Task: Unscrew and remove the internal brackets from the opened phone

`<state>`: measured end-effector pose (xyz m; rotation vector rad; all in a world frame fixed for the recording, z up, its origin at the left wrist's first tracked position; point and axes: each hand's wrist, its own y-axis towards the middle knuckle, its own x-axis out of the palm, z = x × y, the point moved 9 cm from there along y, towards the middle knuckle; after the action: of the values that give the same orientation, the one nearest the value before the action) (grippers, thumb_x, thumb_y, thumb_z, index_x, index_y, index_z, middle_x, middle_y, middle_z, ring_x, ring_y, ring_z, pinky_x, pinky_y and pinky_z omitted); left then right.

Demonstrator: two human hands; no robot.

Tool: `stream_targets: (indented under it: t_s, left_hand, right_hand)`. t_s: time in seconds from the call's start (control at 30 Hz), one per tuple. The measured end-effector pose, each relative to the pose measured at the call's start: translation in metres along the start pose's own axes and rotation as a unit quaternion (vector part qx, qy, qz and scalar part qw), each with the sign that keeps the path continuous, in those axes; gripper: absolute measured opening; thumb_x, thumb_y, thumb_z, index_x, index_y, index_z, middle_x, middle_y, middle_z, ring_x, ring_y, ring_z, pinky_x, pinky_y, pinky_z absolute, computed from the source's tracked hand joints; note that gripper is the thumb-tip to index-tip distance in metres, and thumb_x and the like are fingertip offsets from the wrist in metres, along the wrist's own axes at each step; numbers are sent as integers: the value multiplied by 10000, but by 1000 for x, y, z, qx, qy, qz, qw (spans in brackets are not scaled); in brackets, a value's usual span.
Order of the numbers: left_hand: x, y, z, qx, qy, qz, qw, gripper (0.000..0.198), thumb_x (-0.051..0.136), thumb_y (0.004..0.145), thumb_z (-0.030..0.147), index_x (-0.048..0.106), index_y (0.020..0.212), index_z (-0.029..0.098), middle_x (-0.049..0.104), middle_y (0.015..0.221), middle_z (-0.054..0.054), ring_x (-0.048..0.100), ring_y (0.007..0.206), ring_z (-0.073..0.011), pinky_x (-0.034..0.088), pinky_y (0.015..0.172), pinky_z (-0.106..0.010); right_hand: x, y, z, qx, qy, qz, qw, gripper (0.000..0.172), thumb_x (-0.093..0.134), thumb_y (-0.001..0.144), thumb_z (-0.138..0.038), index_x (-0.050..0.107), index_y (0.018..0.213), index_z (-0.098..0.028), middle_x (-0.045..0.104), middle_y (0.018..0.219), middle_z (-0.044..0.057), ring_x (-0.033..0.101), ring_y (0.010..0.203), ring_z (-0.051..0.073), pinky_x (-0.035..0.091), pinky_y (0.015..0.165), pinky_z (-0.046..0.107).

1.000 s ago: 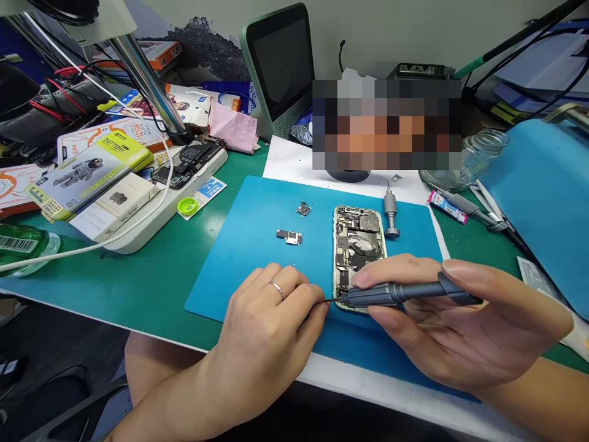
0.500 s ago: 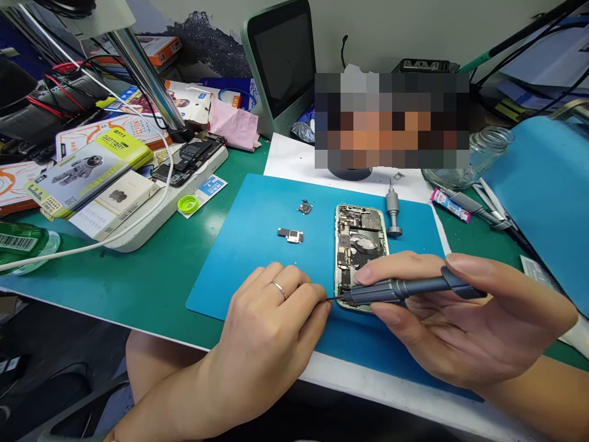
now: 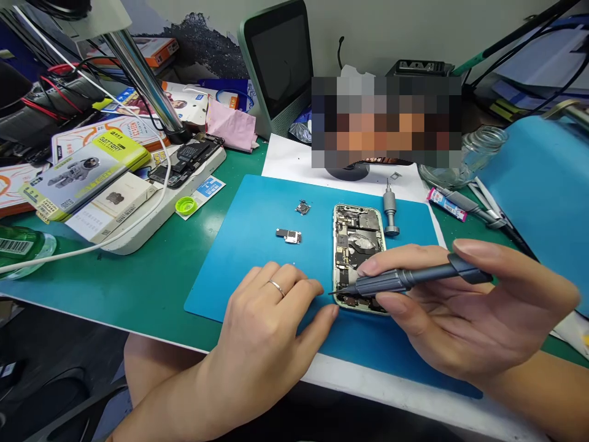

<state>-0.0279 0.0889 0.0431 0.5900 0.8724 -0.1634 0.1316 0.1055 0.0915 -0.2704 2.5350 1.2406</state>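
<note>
An opened phone (image 3: 361,239) with its inner parts bare lies on the blue mat (image 3: 221,258). My right hand (image 3: 464,301) grips a dark grey screwdriver (image 3: 386,282) between thumb and fingers, tilted over the phone's lower part; the thin tip is just past the phone's left edge. Beside that tip is my left hand (image 3: 271,325), a ring on one finger, thumb and index finger apart with nothing seen between them. Left of the phone rest a small metal bracket (image 3: 289,236) and a little heap of tiny parts (image 3: 302,207).
Right of the phone lies a second screwdriver (image 3: 390,209). A glass jar (image 3: 483,153) and a pink-and-blue tube (image 3: 447,204) are farther right. Boxes (image 3: 87,175), a white cable and a lamp pole (image 3: 147,86) fill the left. A screen device (image 3: 280,67) stands behind.
My left thumb and index finger have parted and come off the screwdriver's tip. The screwdriver in my right hand has tilted slightly, its handle end higher. The view has shifted a little.
</note>
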Motion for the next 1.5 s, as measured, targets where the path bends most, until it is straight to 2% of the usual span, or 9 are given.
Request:
stream_targets:
  t_s: [0.13,0.27,0.5,0.7,0.87,1.13,1.2,1.33,1.5]
  left_hand:
    - [7,0,11,52,11,-31,998,104,609,1026,247,684,1050,180,668,898,-31,564,789,-196,439,717,-391]
    - [15,-3,22,111,41,-62,991,243,617,1021,264,673,1223,141,661,918,-48,549,801,-213,459,701,-402]
    - [18,-3,27,132,63,-68,987,306,615,1018,254,675,1277,102,638,889,-54,532,781,-208,462,647,-394]
    - [18,-1,28,130,73,-54,987,255,631,972,128,710,1212,88,613,806,-35,497,706,-189,413,581,-385]
    - [20,-2,27,130,73,-60,987,248,625,976,137,718,1199,83,589,790,-31,480,709,-193,409,587,-393]
    - [21,-2,27,137,77,-62,986,253,621,983,153,724,1207,92,566,772,-22,462,710,-197,388,581,-400]
    - [20,-2,28,138,79,-60,986,252,619,986,155,726,1204,90,569,770,-22,463,707,-197,383,573,-399]
    - [19,0,28,138,79,-62,985,217,621,988,159,734,1159,89,589,775,-25,484,702,-195,384,566,-396]
    - [18,0,29,145,79,-48,985,238,622,986,180,731,1174,81,600,762,-27,510,686,-201,396,558,-393]
  right_hand:
    - [-13,1,7,17,-64,30,997,745,740,848,10,553,1462,-368,780,991,28,808,807,226,711,633,334]
    - [-16,0,7,-21,-109,-6,994,802,794,799,-31,545,1488,-356,793,930,42,802,747,267,719,604,392]
    - [-5,-3,11,-19,-100,-107,989,883,732,829,26,421,1598,-277,819,954,53,813,794,227,706,574,293]
    - [1,-5,13,-6,-94,-128,987,928,746,816,42,404,1611,-293,820,980,49,809,823,208,681,556,237]
    - [1,-16,21,8,-55,-82,995,685,711,918,-80,497,1531,-299,816,993,39,807,837,211,717,766,317]
    - [0,-21,29,39,-56,-66,995,527,735,939,-176,572,1406,-361,816,1002,7,802,778,207,709,753,323]
    - [1,-17,26,37,-58,-82,994,569,727,941,-163,548,1439,-370,814,989,3,803,789,209,710,779,328]
    - [8,-8,19,27,-85,-168,982,773,711,903,-37,435,1560,-337,803,993,26,807,892,210,700,880,321]
    - [12,-7,13,1,-69,-205,976,759,725,870,1,482,1525,-295,808,997,46,809,951,211,686,910,299]
